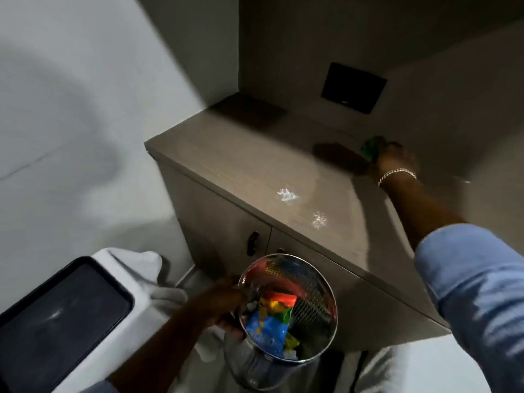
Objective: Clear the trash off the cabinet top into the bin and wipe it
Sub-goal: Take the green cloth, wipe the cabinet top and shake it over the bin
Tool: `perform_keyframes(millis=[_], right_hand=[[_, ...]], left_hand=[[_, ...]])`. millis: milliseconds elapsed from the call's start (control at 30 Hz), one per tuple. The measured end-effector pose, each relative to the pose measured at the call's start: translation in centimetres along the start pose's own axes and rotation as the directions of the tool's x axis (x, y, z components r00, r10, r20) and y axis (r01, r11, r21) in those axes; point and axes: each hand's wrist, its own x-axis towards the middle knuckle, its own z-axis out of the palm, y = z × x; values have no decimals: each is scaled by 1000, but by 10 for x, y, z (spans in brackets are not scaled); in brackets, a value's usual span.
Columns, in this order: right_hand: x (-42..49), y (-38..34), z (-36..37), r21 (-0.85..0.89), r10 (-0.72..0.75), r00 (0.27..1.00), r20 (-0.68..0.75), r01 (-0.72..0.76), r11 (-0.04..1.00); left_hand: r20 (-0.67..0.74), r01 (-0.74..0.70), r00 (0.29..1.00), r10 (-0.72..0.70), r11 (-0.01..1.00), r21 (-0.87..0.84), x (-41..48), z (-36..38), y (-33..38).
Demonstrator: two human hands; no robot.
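At far left, a boxy white appliance (pixel 136 304) with a dark glossy top panel, a soft white cloth (pixel 133 265) draped over its corner. Next, left hand (pixel 221 302) curled around the rim of a round, shiny perforated-metal bin (pixel 317 307), fingers wrapped tight on the edge; inside, crumpled glossy wrappers (pixel 269 319) in red, yellow, green and blue. Beyond, smooth matte wood-grain cabinet top (pixel 226 160) with two small crinkled clear plastic scraps (pixel 287 194) near the front edge. On the wall, a flat black square panel (pixel 354 87). Far right, right hand (pixel 395 158), chain bracelet (pixel 397 174) at wrist, blue sleeve (pixel 476 279) pushed up, fingers closed on a blurred green scrap (pixel 370 147) at the back of the top.
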Motion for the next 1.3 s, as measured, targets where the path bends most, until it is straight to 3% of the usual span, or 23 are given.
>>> perform_keyframes(millis=[133,233,300,367,500,567,667,700,833,967,1167,1300], right_hand=[[-12,-30,23,-116,-31,977,210,56,992],[-74,-52,29,-158,-193,959,209,228,961],[-133,-62,28,-166,-327,904,275,379,910],[-189,-70,22,-136,-407,839,360,479,867],[-249,-85,10,18,-429,763,484,481,877],[-247,-89,0,50,-435,807,399,454,889],[-199,-98,-10,125,-453,889,72,443,888],[-172,-104,-11,130,-431,902,23,425,896],[-55,-129,8,43,-226,968,106,223,974],[-17,-141,40,23,-95,970,222,93,995],[-115,-159,47,-5,-327,907,266,341,940],[-216,-154,51,17,-370,886,281,381,925]], left_hand=[[16,3,1000,-3,1000,-11,17,8,-10],[56,-4,998,8,997,-76,24,4,-19],[65,14,998,-9,997,-74,28,3,-21],[25,44,999,-43,997,-60,31,2,-20],[67,57,996,-57,998,-7,31,-4,-12],[83,74,994,-75,997,17,28,-9,-5],[91,99,991,-102,994,35,17,-14,3],[98,94,991,-97,995,31,13,-17,6],[87,48,995,-49,999,9,2,-33,7],[62,56,996,-56,998,8,-4,-39,4],[42,41,998,-41,999,-2,0,-44,-8],[138,55,989,-50,998,-31,6,-51,-13]])
